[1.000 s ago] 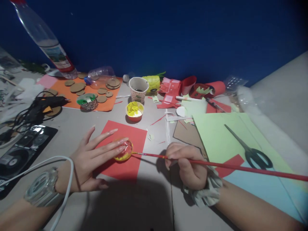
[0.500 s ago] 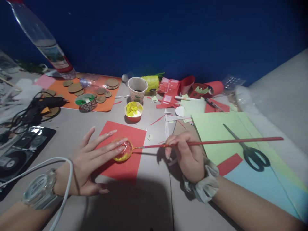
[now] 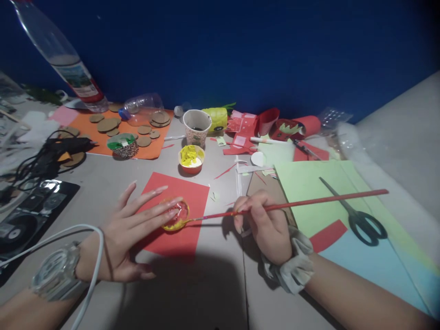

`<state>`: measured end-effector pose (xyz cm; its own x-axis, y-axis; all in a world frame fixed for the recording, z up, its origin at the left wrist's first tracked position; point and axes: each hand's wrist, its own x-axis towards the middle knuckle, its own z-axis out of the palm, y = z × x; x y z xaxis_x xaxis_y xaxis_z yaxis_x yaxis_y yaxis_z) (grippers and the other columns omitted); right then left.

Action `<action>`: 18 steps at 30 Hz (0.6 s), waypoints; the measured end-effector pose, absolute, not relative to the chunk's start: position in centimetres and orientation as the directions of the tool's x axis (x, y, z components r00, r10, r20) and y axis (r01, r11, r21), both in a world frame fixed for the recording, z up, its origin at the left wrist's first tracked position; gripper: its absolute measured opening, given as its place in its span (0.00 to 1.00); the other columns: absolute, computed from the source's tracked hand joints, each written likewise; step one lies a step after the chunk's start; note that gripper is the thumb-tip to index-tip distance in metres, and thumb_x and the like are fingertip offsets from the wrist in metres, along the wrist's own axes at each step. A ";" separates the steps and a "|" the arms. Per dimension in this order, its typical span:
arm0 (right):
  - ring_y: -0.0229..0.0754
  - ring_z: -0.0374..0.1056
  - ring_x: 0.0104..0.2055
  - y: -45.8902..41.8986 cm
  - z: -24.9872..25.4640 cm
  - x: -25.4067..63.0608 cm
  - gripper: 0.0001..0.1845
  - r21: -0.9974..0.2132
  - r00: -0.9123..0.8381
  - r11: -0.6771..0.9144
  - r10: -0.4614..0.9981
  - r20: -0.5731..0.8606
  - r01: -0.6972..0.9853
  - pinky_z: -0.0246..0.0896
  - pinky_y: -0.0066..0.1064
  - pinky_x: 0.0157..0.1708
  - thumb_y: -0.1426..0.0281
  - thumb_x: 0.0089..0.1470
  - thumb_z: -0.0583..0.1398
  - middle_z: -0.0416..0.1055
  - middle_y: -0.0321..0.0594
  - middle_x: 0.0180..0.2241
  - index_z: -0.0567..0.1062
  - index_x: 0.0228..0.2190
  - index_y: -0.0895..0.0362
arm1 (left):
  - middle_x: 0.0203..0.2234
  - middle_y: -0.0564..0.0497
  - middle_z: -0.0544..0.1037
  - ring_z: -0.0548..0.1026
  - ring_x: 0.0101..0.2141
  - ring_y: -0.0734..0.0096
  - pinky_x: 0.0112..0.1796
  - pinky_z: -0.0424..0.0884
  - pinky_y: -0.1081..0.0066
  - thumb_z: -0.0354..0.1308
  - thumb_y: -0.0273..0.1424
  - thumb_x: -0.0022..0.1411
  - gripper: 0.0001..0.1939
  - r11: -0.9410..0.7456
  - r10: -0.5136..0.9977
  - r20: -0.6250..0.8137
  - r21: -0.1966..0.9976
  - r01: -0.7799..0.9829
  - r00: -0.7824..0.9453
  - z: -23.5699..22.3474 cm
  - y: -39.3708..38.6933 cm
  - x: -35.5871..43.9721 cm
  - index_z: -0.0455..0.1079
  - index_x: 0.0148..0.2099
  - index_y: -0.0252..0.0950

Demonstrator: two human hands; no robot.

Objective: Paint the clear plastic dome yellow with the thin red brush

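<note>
Head view, forward and down

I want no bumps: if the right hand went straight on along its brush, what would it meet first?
Passing over the red paper, the right hand would probably meet the yellow-edged round piece under the left hand, though depth is unclear.

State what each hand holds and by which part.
The right hand holds the red paintbrush by its handle, toward the bristle end. The left hand grips nothing; its fingers lie on the yellow-rimmed disc.
</note>
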<state>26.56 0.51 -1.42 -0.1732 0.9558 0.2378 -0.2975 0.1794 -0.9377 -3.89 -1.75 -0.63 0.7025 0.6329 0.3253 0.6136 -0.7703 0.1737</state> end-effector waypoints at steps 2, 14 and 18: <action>0.35 0.65 0.22 0.4 -1.5 26.5 0.11 -0.930 -0.131 0.192 0.961 0.243 -0.313 0.60 0.25 0.21 0.64 0.66 0.56 0.70 0.32 0.20 0.72 0.31 0.54 | 0.59 0.46 0.74 0.56 0.67 0.52 0.67 0.31 0.49 0.38 0.62 0.63 0.44 -0.768 0.636 0.325 0.173 0.617 0.700 -0.6 -1.7 -3.8 0.47 0.72 0.43; 0.33 0.65 0.23 0.4 -1.3 26.4 0.12 -0.927 -0.173 0.154 0.959 0.223 -0.342 0.62 0.24 0.25 0.65 0.68 0.55 0.70 0.30 0.21 0.72 0.32 0.54 | 0.59 0.47 0.73 0.54 0.68 0.55 0.67 0.30 0.50 0.37 0.62 0.64 0.44 -0.772 0.631 0.337 0.181 0.609 0.699 -0.7 -1.7 -3.8 0.47 0.72 0.42; 0.33 0.66 0.24 0.5 -1.4 26.5 0.11 -0.935 -0.139 0.193 0.960 0.242 -0.298 0.62 0.24 0.26 0.65 0.67 0.55 0.71 0.31 0.22 0.72 0.32 0.54 | 0.59 0.46 0.73 0.51 0.69 0.59 0.67 0.30 0.50 0.36 0.61 0.64 0.43 -0.776 0.625 0.333 0.166 0.608 0.707 -0.7 -1.7 -3.8 0.47 0.72 0.41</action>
